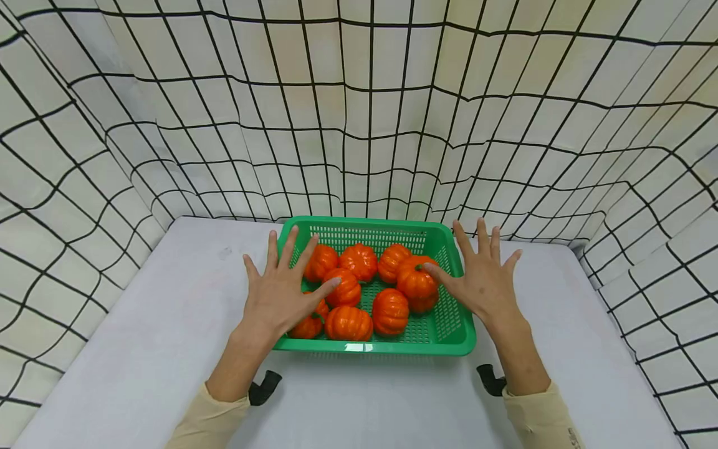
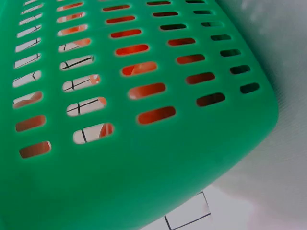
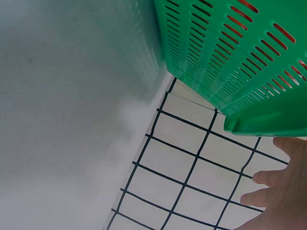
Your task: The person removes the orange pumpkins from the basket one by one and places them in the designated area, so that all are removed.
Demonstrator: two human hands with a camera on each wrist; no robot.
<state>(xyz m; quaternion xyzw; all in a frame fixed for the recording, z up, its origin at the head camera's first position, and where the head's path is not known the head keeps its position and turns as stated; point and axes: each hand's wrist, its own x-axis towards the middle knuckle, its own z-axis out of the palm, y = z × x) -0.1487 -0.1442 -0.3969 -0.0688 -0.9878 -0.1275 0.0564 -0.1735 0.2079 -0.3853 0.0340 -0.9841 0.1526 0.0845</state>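
Both hands' grip apart, left hand (image 1: 278, 293) and right hand (image 1: 482, 282) flanking green basket (image 1: 381, 346).

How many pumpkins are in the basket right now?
8 in the basket: three along the back, two mid, three in front. The left hand may hide more.

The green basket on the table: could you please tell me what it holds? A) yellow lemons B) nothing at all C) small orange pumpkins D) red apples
C: in the head view the green basket holds several small ribbed orange pumpkins, with the open left hand and right hand spread over its two sides.
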